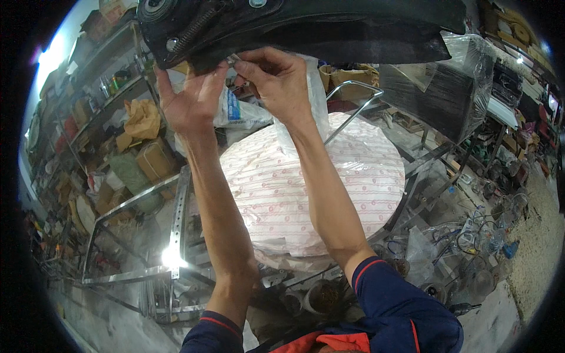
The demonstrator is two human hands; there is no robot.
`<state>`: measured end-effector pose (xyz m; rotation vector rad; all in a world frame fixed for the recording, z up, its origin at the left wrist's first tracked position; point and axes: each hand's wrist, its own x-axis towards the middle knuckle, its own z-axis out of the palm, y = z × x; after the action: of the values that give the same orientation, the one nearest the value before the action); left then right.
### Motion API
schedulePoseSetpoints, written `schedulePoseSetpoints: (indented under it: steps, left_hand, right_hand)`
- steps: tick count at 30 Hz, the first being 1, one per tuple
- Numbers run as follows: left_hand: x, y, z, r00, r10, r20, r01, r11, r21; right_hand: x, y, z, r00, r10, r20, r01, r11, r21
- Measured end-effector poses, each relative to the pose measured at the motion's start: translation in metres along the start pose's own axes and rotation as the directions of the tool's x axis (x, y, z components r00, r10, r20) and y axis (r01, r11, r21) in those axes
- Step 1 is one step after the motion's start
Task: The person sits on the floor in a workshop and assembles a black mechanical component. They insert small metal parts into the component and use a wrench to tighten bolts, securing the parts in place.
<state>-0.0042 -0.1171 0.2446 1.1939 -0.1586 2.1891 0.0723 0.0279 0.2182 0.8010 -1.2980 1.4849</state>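
Observation:
A large black piece (329,35), with a coil spring (200,25) and round metal bolts at its left end, fills the top of the view. Under that end is my left hand (195,103), palm toward me, fingers stretched up and apart against its lower edge; that edge hides some fingertips. My right hand (276,82) is closed in a pinch just to the right. Between its thumb and index finger is a small, pale, shiny piece (232,59), close to my left fingers and the black edge. Its kind is too small to make out.
Below my arms lies a round surface covered in white, red-patterned sheeting (276,203), with a bent chrome tube (358,85) behind it. A metal frame (176,223) stands left, before loaded shelves (103,47). A plastic-wrapped dark box (435,88) is at right; cables and plastic litter the floor.

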Motion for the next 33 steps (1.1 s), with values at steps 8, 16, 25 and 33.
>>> schedulePoseSetpoints:
  steps: [8,16,25,33]
  left_hand:
    - [-0.001,0.009,0.004,0.993,-0.120,0.021,0.119,0.992,0.032]
    - [-0.002,0.022,0.016,0.975,-0.171,-0.144,0.178,0.984,0.032]
    - [-0.008,0.006,0.032,0.972,-0.057,-0.226,0.087,0.988,0.127]
    - [-0.009,0.007,0.032,0.972,-0.078,-0.223,0.101,0.990,0.094]
  right_hand:
    - [-0.002,-0.002,0.006,0.998,-0.005,-0.058,0.006,1.000,0.016]
    - [-0.004,0.000,0.009,0.999,-0.036,-0.029,0.034,0.998,-0.046]
    - [-0.004,-0.014,0.003,1.000,-0.001,-0.018,-0.002,0.986,-0.169]
    - [-0.004,-0.018,0.001,0.999,-0.016,0.047,0.027,0.968,-0.249]
